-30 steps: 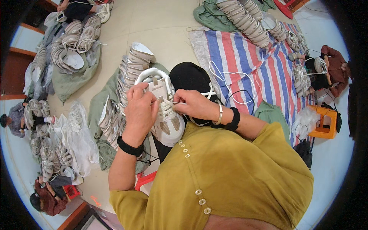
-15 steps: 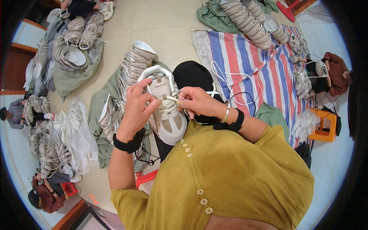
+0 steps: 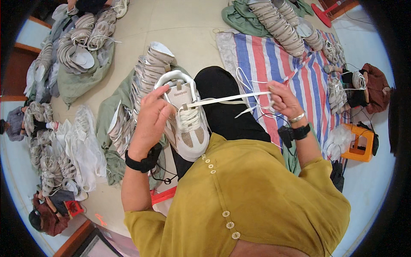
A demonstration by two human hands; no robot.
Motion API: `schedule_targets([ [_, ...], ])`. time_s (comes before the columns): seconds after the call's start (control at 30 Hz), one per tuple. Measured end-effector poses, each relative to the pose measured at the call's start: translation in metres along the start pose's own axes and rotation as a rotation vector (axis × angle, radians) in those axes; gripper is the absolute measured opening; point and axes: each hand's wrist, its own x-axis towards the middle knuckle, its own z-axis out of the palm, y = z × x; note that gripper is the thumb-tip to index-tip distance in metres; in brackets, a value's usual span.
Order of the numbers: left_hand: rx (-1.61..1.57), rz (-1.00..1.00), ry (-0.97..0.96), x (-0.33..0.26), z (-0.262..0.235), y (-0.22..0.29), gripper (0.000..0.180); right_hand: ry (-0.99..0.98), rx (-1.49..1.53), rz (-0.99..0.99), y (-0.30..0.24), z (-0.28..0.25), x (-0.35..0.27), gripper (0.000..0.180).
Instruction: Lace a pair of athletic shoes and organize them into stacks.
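A white and beige sneaker [image 3: 192, 148] rests at my lap, its toe pointing toward me and its pale laces crossing the tongue. My left hand [image 3: 150, 116] grips the left side of its upper near the collar, with the thumb by the tongue. Out to the right, my right hand [image 3: 286, 100] is closed on a white shoelace [image 3: 227, 99]. That lace runs taut from the top eyelets to my fingers. Another length of lace sags below it, with a loose tip [image 3: 245, 112] hanging over my dark trouser leg.
Rows of nested shoe uppers [image 3: 147, 68] stand on green cloth beside my left arm. A striped sheet [image 3: 274, 64] covers the floor at right, with more stacked uppers [image 3: 278, 28]. An orange stool [image 3: 358, 143] stands far right. Co-workers sit among shoe piles at left and right.
My right hand has moved from the sneaker's eyelets out to the right, drawing the lace into a long straight line. My left hand has stayed at the shoe.
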Motion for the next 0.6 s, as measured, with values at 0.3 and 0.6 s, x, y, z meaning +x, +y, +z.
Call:
schedule_targets([
  [0.3,-0.028,-0.013,0.022,0.0,0.002,0.003,0.019,0.088,0.002,0.064,0.04,-0.118,-0.055,0.01],
  [0.6,0.124,0.029,0.015,-0.01,0.001,0.014,0.026,0.124,-0.175,0.285,0.056,-0.15,-0.078,0.011],
])
